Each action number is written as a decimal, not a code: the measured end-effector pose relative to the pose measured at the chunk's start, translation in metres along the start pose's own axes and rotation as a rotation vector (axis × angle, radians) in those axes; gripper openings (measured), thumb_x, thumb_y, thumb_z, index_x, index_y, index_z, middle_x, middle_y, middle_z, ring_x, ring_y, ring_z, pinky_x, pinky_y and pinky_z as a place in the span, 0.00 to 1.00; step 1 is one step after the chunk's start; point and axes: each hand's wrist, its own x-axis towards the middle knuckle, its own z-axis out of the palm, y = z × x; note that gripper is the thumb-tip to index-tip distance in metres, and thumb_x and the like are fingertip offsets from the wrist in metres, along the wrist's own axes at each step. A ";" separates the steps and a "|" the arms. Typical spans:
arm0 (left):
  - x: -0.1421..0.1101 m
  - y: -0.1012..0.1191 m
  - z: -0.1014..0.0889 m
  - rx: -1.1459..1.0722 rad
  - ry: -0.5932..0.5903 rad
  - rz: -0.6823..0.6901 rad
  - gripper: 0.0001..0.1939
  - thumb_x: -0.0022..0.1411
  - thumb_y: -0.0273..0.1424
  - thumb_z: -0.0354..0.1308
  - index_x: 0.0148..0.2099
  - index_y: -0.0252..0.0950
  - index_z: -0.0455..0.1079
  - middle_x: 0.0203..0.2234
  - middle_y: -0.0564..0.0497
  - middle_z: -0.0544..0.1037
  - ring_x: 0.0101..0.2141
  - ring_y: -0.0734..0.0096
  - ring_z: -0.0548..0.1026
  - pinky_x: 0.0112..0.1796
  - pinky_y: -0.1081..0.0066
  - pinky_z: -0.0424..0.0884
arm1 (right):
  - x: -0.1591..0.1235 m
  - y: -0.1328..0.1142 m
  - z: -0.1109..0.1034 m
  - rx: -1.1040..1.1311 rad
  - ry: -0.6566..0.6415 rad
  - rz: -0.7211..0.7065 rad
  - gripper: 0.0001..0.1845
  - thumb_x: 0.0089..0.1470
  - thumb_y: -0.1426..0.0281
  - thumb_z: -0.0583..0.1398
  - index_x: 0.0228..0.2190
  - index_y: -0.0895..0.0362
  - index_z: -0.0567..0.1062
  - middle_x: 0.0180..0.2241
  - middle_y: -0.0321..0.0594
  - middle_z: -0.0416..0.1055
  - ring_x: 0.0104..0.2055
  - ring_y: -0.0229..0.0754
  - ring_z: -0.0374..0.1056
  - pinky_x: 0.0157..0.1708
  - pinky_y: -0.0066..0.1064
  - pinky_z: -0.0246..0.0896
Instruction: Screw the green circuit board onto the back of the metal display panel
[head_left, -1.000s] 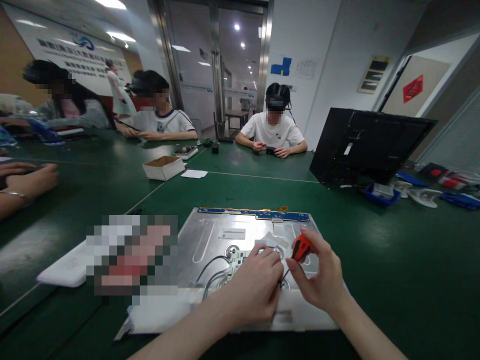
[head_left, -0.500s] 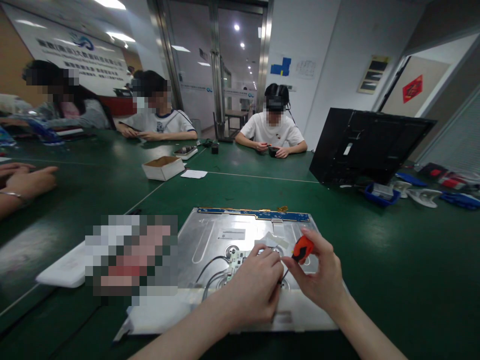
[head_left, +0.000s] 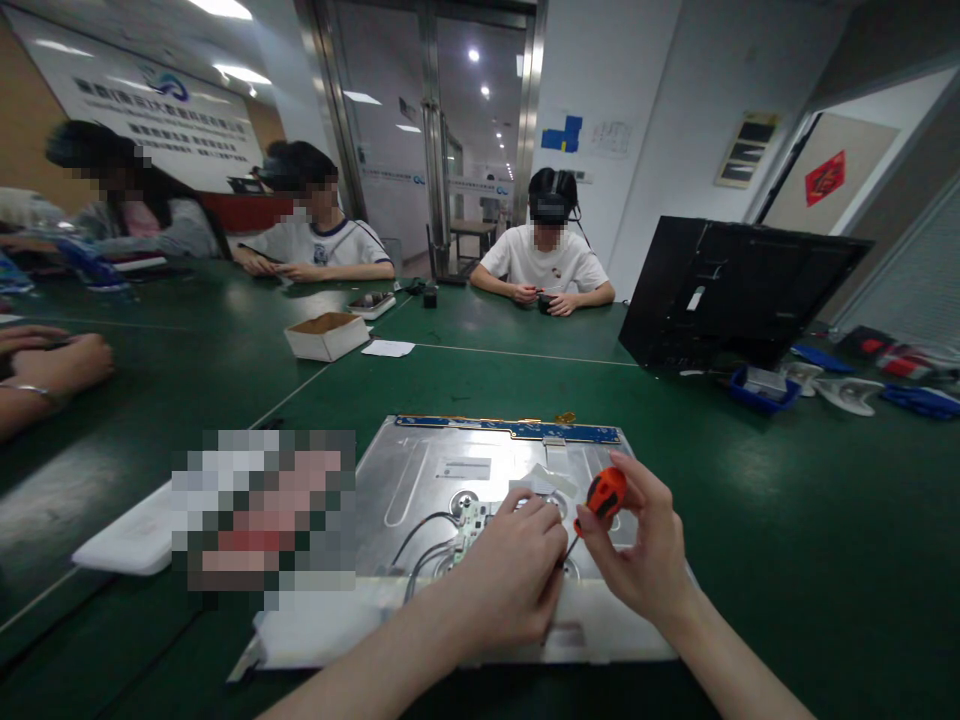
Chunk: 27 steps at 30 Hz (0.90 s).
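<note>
head view, right hand [head_left: 646, 545] pinching orange screwdriver [head_left: 606, 492], left hand [head_left: 517, 560] over panel [head_left: 379, 480], grip unclear

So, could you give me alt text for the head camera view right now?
The right hand holds an orange-and-black screwdriver angled down over a metal-backed display panel, while the left hand partly covers a green circuit board there. Other people sit around the green table.

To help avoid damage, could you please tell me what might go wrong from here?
The screwdriver in the right hand points down close beside the left hand, so a slip might jab it. The left hand hides part of the circuit board; pressing there could strain components. The dark cables arch near that hand and might snag.
</note>
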 end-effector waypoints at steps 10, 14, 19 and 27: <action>0.000 0.001 -0.002 -0.002 -0.006 -0.001 0.09 0.59 0.27 0.53 0.42 0.35 0.69 0.39 0.45 0.75 0.43 0.57 0.71 0.54 0.55 0.59 | 0.009 -0.007 -0.005 0.064 -0.058 -0.019 0.30 0.59 0.73 0.54 0.61 0.55 0.55 0.33 0.39 0.72 0.24 0.37 0.68 0.21 0.28 0.66; 0.001 0.001 -0.002 0.011 -0.013 0.012 0.09 0.59 0.28 0.53 0.43 0.36 0.69 0.39 0.45 0.75 0.43 0.57 0.71 0.54 0.54 0.59 | 0.009 -0.007 -0.006 0.093 -0.075 -0.010 0.31 0.58 0.75 0.52 0.62 0.55 0.54 0.34 0.39 0.73 0.25 0.38 0.70 0.21 0.29 0.67; -0.001 0.001 0.000 0.007 -0.009 -0.001 0.10 0.58 0.27 0.53 0.44 0.36 0.69 0.40 0.45 0.75 0.44 0.56 0.71 0.55 0.54 0.58 | 0.005 -0.002 -0.001 -0.031 -0.016 -0.021 0.30 0.57 0.73 0.57 0.60 0.54 0.56 0.26 0.32 0.69 0.19 0.34 0.62 0.17 0.26 0.62; 0.000 0.000 0.000 0.005 -0.015 0.007 0.11 0.57 0.26 0.54 0.44 0.37 0.68 0.40 0.45 0.75 0.44 0.55 0.71 0.54 0.52 0.58 | 0.006 -0.004 -0.002 -0.019 -0.022 -0.026 0.28 0.58 0.73 0.57 0.59 0.54 0.57 0.27 0.33 0.70 0.21 0.35 0.64 0.19 0.26 0.64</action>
